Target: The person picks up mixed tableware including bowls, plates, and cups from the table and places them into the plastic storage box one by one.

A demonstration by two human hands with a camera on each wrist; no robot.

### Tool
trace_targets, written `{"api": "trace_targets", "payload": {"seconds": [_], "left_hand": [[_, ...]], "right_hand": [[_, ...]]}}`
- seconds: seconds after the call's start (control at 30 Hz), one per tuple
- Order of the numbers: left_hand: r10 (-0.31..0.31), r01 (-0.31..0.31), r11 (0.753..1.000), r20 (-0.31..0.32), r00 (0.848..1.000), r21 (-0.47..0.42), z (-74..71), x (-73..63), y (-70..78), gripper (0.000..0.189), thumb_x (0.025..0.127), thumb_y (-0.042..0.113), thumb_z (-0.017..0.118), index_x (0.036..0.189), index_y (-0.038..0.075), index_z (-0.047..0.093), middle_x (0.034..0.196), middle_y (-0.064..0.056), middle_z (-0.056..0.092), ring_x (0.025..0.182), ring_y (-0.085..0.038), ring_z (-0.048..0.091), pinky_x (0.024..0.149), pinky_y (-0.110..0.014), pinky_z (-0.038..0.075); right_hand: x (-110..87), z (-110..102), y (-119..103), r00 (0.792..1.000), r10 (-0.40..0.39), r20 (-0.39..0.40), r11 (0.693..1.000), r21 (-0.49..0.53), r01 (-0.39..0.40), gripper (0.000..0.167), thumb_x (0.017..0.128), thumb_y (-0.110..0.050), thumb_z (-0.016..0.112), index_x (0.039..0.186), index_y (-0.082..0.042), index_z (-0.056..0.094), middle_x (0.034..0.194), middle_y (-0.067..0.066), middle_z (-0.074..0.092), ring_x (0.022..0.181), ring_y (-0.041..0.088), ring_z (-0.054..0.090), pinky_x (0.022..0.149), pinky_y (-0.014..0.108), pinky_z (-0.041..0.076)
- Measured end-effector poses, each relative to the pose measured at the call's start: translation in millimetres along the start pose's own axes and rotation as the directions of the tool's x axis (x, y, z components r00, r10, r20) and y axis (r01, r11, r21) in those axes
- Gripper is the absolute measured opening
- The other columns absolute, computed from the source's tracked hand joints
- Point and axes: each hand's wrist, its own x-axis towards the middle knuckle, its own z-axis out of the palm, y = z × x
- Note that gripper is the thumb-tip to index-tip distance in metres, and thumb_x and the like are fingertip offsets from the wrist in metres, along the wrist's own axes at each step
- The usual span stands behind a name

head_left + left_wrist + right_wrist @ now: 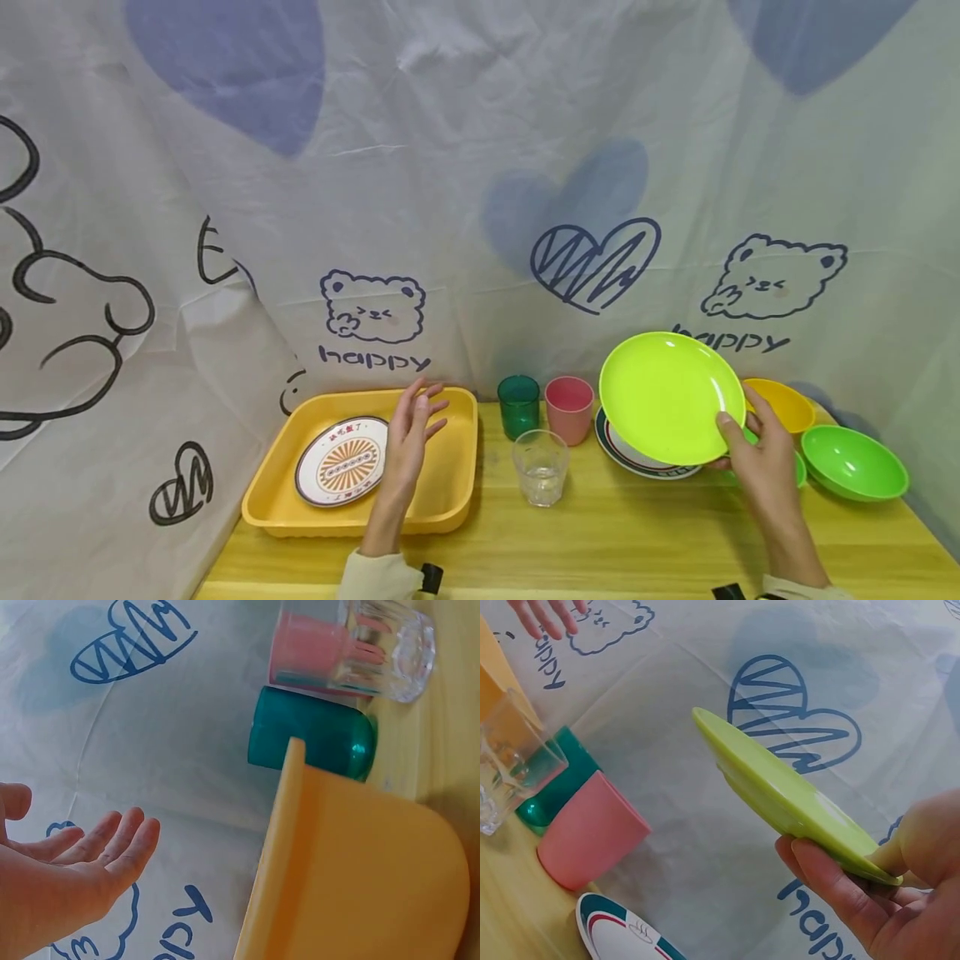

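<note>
The right hand pinches the rim of 1 lime plate, thumb on its face, holding it tilted in the air. Lower than the grip, 1 white plate rests on the table. To the grip's left stand 1 pink cup, 1 teal cup and 1 clear glass; to its right, 1 green bowl. Farther left, the left hand, fingers loosely spread, holds nothing above 1 yellow tub.
</note>
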Motion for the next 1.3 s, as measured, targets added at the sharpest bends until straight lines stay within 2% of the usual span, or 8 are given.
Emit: {"api": "trace_targets", "payload": {"seconds": [0.3, 0.63, 0.77, 1.1, 1.3], "left_hand": [[-0.035, 0.037, 0.999, 0.046, 0.998, -0.036, 13.2, 0.9, 2.8, 0.051, 0.113, 0.031, 0.041, 0.156, 0.004, 0.036, 0.150, -0.026, 0.047, 0.134, -0.042, 0.051, 0.109, -0.053, 0.046], [-0.057, 0.063, 0.996, 0.094, 0.994, -0.062, 22.8, -2.9, -0.8, 0.052, 0.112, 0.031, 0.042, 0.155, 0.003, 0.037, 0.150, -0.026, 0.047, 0.134, -0.044, 0.051, 0.108, -0.052, 0.048], [-0.074, 0.081, 0.995, 0.114, 0.991, -0.061, 26.7, -4.2, -1.6, 0.052, 0.112, 0.032, 0.041, 0.156, 0.003, 0.036, 0.151, -0.027, 0.046, 0.134, -0.044, 0.050, 0.108, -0.050, 0.048], [-0.087, 0.099, 0.993, 0.164, 0.983, -0.065, 39.0, -10.1, -9.5, 0.052, 0.112, 0.032, 0.042, 0.155, 0.004, 0.037, 0.150, -0.026, 0.047, 0.133, -0.049, 0.050, 0.108, -0.057, 0.046], [-0.119, 0.137, 0.987, 0.196, 0.973, -0.079, 47.1, -14.4, -13.9, 0.053, 0.112, 0.032, 0.041, 0.157, 0.004, 0.033, 0.151, -0.029, 0.043, 0.133, -0.050, 0.049, 0.107, -0.055, 0.047]], "right_hand": [[2.6, 5.5, -3.2, 1.000, 0.008, 0.015, 1.000, 0.008, -0.008, 0.061, 0.109, -0.018, 0.050, 0.162, -0.003, 0.025, 0.143, 0.036, 0.050, 0.065, 0.006, 0.066, 0.053, 0.030, 0.060], [1.3, 14.7, -3.6, 0.998, -0.009, 0.056, 0.999, 0.036, 0.007, 0.061, 0.108, -0.013, 0.052, 0.161, -0.002, 0.026, 0.143, 0.036, 0.050, 0.063, 0.005, 0.064, 0.050, 0.029, 0.059], [-1.2, 18.1, -2.6, 0.997, 0.009, 0.073, 0.999, 0.040, -0.012, 0.061, 0.108, -0.013, 0.051, 0.161, -0.001, 0.024, 0.141, 0.038, 0.050, 0.065, 0.005, 0.064, 0.051, 0.030, 0.059], [-7.6, 28.8, 1.6, 0.995, -0.032, 0.096, 0.999, 0.019, 0.030, 0.058, 0.108, -0.012, 0.052, 0.159, 0.003, 0.029, 0.135, 0.038, 0.055, 0.063, 0.008, 0.065, 0.050, 0.030, 0.059], [-9.8, 37.9, 0.9, 0.991, -0.049, 0.124, 0.999, 0.019, 0.047, 0.056, 0.107, -0.009, 0.053, 0.157, 0.004, 0.032, 0.131, 0.037, 0.058, 0.059, 0.012, 0.064, 0.050, 0.033, 0.059]]}}
